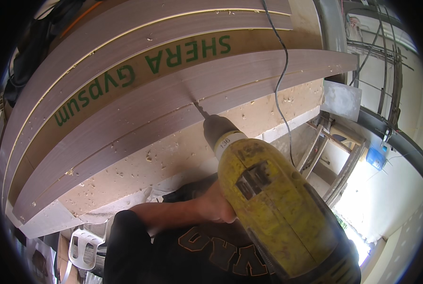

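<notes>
A yellow-and-black power drill, scuffed and dirty, fills the lower right of the view and slants up and left. Its bit meets the narrow seam along a long grey-brown plank; how deep the tip sits I cannot tell. My left hand grips the drill from its left side behind the chuck, with most fingers hidden by the drill body. My right hand does not show; the drill's rear end runs down to the lower edge of the view.
More planks lie farther off on a brown board with green lettering. Pale shavings dot the surfaces. A black cable crosses the boards. At the right are a wooden ladder-like frame and a blue container. A white plastic chair stands lower left.
</notes>
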Available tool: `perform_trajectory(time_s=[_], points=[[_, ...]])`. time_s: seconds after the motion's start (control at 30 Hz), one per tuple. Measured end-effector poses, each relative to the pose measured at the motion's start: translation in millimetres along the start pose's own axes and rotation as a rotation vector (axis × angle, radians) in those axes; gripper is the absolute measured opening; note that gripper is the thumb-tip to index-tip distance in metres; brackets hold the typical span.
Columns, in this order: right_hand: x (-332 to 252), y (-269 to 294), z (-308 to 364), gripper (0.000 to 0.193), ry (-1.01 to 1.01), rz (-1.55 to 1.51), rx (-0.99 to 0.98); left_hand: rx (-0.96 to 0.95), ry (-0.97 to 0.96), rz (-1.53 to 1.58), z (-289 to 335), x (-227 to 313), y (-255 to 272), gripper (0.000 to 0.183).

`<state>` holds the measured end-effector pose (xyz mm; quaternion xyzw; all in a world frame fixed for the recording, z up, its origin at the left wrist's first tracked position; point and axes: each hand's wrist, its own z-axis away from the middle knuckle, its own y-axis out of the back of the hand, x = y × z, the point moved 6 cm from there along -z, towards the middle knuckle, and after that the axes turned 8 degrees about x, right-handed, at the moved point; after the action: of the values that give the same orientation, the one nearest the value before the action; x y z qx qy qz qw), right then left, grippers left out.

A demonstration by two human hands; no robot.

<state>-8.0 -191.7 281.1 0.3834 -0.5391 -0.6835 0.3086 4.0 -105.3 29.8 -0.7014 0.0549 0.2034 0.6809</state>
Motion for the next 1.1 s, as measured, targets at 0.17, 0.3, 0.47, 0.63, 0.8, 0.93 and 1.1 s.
perform_trajectory(time_s=[0.17,0.3,0.47,0.63,0.8,0.93,1.1], points=[[-3,1,-1,0.040,-0.001,0.015,-0.025,0.028,0.028,-0.038,0,1,2,0.110],[-5,3,-2,0.041,-0.004,0.049,-0.072,0.105,0.049,-0.060,-1,2,6,0.108],[-7,2,-8,0.041,-0.014,0.078,-0.151,0.177,0.008,0.142,-6,4,-3,0.107],[-15,-8,-24,0.041,-0.134,0.010,-0.288,0.157,0.040,0.150,-3,2,-2,0.107],[-19,-7,-28,0.038,-0.079,-0.069,-0.139,0.015,0.017,-0.062,-3,6,-4,0.112],[-17,-6,-17,0.036,-0.002,-0.119,0.085,0.023,-0.030,-0.037,-2,1,-3,0.111],[-5,-3,-9,0.031,0.081,-0.104,-0.137,0.024,-0.049,-0.023,-2,4,-4,0.111]])
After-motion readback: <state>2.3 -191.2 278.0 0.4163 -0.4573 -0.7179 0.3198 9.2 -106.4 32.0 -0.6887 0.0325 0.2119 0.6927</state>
